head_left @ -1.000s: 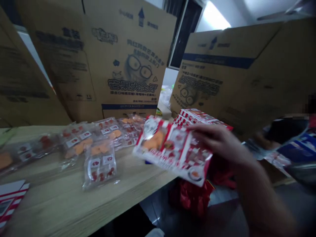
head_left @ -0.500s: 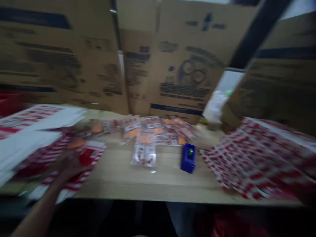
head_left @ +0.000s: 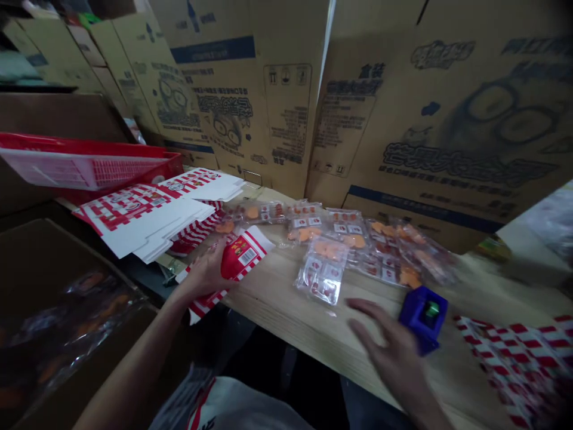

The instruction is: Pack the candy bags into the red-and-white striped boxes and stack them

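While the striped carton [head_left: 246, 254] juts over the table's [head_left: 277, 298] near edge, clamped in the left hand [head_left: 206, 272], the right hand [head_left: 394, 343] hangs apart, fingers parted, beside a blue dispenser [head_left: 423, 316]. Clear packets [head_left: 322, 272] contain orange pieces; cardboard box [head_left: 31, 254], lower left, holds similar packets. One second ago, right hand gripped a printed box.

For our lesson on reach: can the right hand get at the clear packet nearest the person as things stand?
Probably yes: the right hand looks open and empty beside the packet, and only bare table shows between them.
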`<state>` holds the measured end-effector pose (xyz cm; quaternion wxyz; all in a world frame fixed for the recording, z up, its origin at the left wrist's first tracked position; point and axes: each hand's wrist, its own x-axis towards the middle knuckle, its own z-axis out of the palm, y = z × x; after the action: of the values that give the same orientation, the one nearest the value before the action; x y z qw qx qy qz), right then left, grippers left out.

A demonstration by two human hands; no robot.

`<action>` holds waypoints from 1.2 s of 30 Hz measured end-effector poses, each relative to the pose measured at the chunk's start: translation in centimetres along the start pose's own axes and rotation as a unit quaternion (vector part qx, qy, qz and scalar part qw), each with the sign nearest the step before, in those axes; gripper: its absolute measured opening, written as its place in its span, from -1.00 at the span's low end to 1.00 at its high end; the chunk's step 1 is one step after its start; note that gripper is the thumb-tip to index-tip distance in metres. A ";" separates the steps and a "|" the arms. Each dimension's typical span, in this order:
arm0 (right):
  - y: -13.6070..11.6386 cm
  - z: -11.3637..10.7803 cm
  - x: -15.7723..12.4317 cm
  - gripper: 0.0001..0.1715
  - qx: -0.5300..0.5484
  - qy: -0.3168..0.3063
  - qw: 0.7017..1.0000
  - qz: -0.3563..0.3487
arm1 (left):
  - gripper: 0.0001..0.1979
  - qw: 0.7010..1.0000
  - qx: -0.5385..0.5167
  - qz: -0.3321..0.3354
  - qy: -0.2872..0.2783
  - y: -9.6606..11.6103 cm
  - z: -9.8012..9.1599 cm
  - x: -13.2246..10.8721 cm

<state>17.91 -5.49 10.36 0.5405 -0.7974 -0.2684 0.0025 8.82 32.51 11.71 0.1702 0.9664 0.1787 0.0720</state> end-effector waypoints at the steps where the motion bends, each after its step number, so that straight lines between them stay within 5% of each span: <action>1: 0.0 2.8 0.4 -0.51 0.068 -0.045 0.996 0.033 | 0.14 0.999 -0.041 0.016 0.008 1.0 0.1 -0.7; 4: -0.3 10.3 2.2 -0.17 0.309 -0.150 0.932 0.119 | 0.17 0.987 -0.149 0.055 0.014 4.6 1.8 -2.5; 7: -0.5 13.1 3.1 -0.28 0.426 -0.159 0.880 0.137 | 0.15 0.974 -0.211 0.075 0.031 7.8 4.7 -3.9; 11: 1.0 10.6 1.8 -0.43 0.419 -0.113 0.884 0.174 | 0.04 0.934 -0.355 0.021 0.019 9.4 7.5 -4.2; 16: 4.5 7.2 -0.4 -0.58 0.421 -0.047 0.873 0.242 | -0.64 0.767 -0.626 -0.072 -0.121 10.0 9.2 -3.3; 18: 5.1 6.6 -0.7 -0.60 0.419 -0.036 0.871 0.254 | -0.71 0.735 -0.660 -0.098 -0.121 10.6 9.6 -3.2; 22: 5.2 5.7 -0.2 -0.63 0.421 -0.011 0.866 0.269 | -0.70 0.740 -0.661 -0.060 -0.109 11.4 10.0 -3.9; 27: 5.6 5.0 1.1 -0.65 0.420 0.013 0.866 0.272 | -0.65 0.745 -0.634 -0.063 -0.200 10.4 11.5 -6.1; 30: 6.1 5.1 0.9 -0.66 0.427 -0.003 0.861 0.275 | -0.65 0.749 -0.624 -0.089 -0.204 9.8 12.2 -6.7; 33: 6.4 5.3 -0.3 -0.61 0.441 -0.041 0.851 0.283 | -0.61 0.750 -0.627 -0.039 -0.209 9.8 11.9 -6.1; 36: 6.2 5.7 -2.3 -0.57 0.442 -0.116 0.837 0.302 | -0.43 0.739 -0.658 -0.010 -0.148 10.4 11.4 -5.0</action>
<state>16.92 -3.20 2.00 0.7726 -0.5092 -0.0457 0.3765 9.83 18.11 4.36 0.7883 0.6109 0.0692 0.0264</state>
